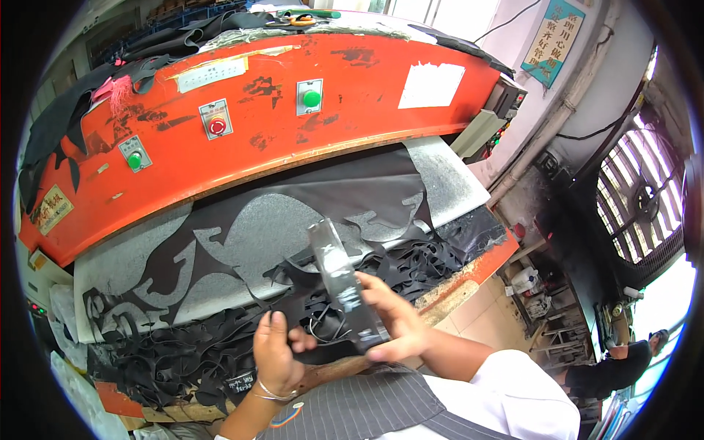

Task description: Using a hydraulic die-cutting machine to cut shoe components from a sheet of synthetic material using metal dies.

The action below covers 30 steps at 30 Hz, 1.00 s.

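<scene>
Left hand (279,358), lower centre: half-curled, apparently empty. Right hand (396,319), just right of it: gripping lower end of long glossy block (336,262), mid-frame, tilted. Risk: one-end grip could let it tip into black scraps (176,359), lower left. Beyond: cut black sheet (359,174) on pale board (260,227), red machine (352,81) up top.

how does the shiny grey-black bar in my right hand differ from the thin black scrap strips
The shiny grey-black bar is straight and single; the thin black scrap strips curl in a tangle. The right hand holds the bar up; the strips lie heaped. Both show black.
</scene>
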Each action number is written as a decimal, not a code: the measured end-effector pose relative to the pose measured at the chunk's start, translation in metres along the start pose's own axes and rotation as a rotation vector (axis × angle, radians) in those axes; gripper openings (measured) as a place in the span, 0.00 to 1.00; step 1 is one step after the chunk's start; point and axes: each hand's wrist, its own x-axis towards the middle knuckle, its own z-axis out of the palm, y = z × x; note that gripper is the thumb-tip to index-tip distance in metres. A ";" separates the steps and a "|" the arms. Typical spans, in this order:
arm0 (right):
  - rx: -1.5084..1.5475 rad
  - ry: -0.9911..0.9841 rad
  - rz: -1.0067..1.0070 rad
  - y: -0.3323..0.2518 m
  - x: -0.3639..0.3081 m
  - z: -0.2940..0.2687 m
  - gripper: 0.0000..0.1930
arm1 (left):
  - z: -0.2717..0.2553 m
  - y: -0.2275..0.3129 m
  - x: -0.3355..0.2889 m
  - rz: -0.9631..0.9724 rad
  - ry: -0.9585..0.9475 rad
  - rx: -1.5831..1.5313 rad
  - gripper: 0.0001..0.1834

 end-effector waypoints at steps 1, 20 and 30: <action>0.096 -0.049 0.105 -0.016 0.002 -0.010 0.44 | -0.012 0.003 -0.001 0.100 0.079 -0.048 0.10; -1.319 -0.635 0.085 0.106 0.191 -0.205 0.35 | 0.018 0.021 0.013 0.575 0.153 1.413 0.13; -1.275 -0.481 -0.120 0.139 0.177 -0.230 0.41 | 0.063 -0.095 0.196 0.487 0.130 1.299 0.13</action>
